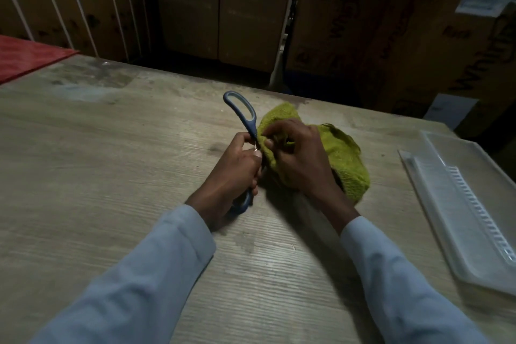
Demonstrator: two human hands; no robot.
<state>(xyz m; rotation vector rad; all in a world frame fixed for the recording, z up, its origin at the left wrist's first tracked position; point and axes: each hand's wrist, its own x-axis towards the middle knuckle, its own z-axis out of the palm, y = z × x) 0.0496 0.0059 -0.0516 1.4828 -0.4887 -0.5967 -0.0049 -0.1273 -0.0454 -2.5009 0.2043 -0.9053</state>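
Blue-handled scissors (242,113) stand above the middle of the wooden table (111,162). My left hand (234,173) grips them around their middle. One handle loop points up and away, the other shows below my fist. A green terry cloth (346,159) is bunched against the scissors on their right. My right hand (298,159) holds the cloth, fingers curled into it and pressing it to the scissors. The blades are hidden between my hands and the cloth.
A clear plastic tray with a ribbed insert (460,215) lies at the table's right edge. A red sheet (25,56) covers the far left corner. Tall cardboard boxes (391,22) stand close behind the table's far edge.
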